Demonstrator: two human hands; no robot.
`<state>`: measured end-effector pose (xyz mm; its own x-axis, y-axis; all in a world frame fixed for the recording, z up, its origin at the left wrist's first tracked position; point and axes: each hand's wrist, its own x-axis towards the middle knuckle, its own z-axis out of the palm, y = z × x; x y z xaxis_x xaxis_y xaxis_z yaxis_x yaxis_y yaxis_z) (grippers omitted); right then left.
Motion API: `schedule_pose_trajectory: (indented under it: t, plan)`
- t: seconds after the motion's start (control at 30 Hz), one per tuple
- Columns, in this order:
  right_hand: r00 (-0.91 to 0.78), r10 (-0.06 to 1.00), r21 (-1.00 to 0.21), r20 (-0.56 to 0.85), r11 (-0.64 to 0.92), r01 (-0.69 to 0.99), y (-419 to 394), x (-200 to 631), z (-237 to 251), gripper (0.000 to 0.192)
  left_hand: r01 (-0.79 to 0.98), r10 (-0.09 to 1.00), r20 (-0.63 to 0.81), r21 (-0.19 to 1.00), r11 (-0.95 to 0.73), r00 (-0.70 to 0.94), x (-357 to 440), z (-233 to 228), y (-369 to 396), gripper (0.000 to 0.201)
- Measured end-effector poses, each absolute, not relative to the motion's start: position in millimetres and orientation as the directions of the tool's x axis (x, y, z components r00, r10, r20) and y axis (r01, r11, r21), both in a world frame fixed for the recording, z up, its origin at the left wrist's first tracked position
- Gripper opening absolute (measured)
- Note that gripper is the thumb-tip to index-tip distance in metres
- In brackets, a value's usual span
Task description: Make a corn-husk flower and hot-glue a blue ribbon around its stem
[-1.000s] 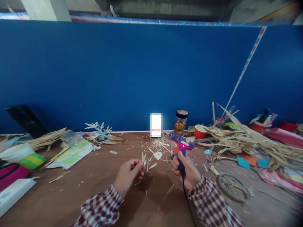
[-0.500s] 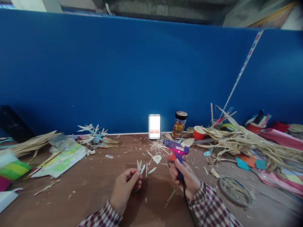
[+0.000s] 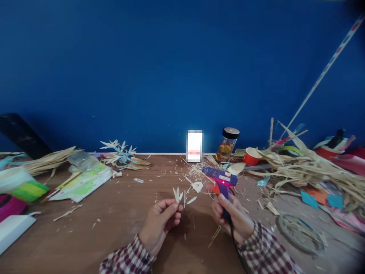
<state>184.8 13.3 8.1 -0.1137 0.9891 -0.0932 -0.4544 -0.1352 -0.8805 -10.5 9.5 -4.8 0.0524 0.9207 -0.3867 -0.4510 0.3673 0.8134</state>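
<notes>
The left hand (image 3: 160, 222) is pinching a small cluster of pale petals (image 3: 177, 194) between thumb and fingertips, holding them up just above the table (image 3: 114, 236). The right hand (image 3: 231, 217) is wrapping tight around the grip of a blue glue gun (image 3: 220, 179), whose red light is glowing and whose nozzle is pointing left, toward the petals but apart from them. A black cord (image 3: 235, 243) is running down from the gun along the checked sleeve (image 3: 265, 255).

More pale cut pieces and shavings (image 3: 194, 182) are lying scattered on the wood between and beyond the two hands. Behind the gun, a jar (image 3: 227, 144) with a black lid is standing upright by the blue wall, with a red cup (image 3: 251, 156) tipped beside it. A big tangle of straw (image 3: 308, 171) is spreading over the right side. A wire ring (image 3: 300, 232) is lying flat near the right sleeve. Off to the left, a finished straw flower (image 3: 119, 154) is resting near a printed sheet (image 3: 82, 184).
</notes>
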Motion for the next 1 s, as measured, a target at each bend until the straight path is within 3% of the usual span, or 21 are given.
schedule_pose_trajectory:
  t: [0.17, 0.3, 0.43, 0.57, 0.67, 0.77, 0.9, 1.0]
  plan:
    - [-0.072, 0.987, -0.954, -0.147, -0.16, -0.254, 13, 173, -5, 0.033, -0.251, 0.956, -0.293, 0.926, 0.281, -0.007, 0, -16, 2, 0.019]
    - [-0.083, 0.981, -0.954, -0.174, -0.189, -0.231, 5, 159, -12, 0.043, 0.185, 0.999, 0.025, 0.983, -0.017, -0.043, 4, -20, -7, 0.012]
    - [-0.059, 0.983, -0.952, -0.171, -0.181, -0.245, 1, 152, -13, 0.046, 0.567, 0.882, 0.465, 0.708, -0.42, 0.072, 0, -15, -11, 0.01]
    - [-0.023, 0.979, -0.952, -0.202, -0.202, -0.231, 1, 153, -11, 0.044, 0.649, 0.731, 0.651, 0.469, -0.599, 0.204, 0, -13, -12, 0.017]
    - [-0.008, 0.974, -0.948, -0.228, -0.224, -0.228, 2, 155, -7, 0.044, 0.65, 0.727, 0.65, 0.457, -0.607, 0.221, 1, -13, -12, 0.017]
    - [-0.012, 0.979, -0.957, -0.203, -0.201, -0.209, 3, 157, -6, 0.04, 0.613, 0.805, 0.571, 0.582, -0.535, 0.161, 1, -14, -12, 0.015]
    - [0.007, 0.982, -0.965, -0.191, -0.186, -0.186, 5, 160, -6, 0.036, 0.365, 0.971, 0.239, 0.902, -0.231, 0.023, 1, -12, -11, 0.021]
    - [0.02, 0.985, -0.975, -0.173, -0.169, -0.147, 6, 162, -6, 0.034, 0.105, 0.998, -0.045, 0.994, 0.039, 0.051, 2, -10, -7, 0.026]
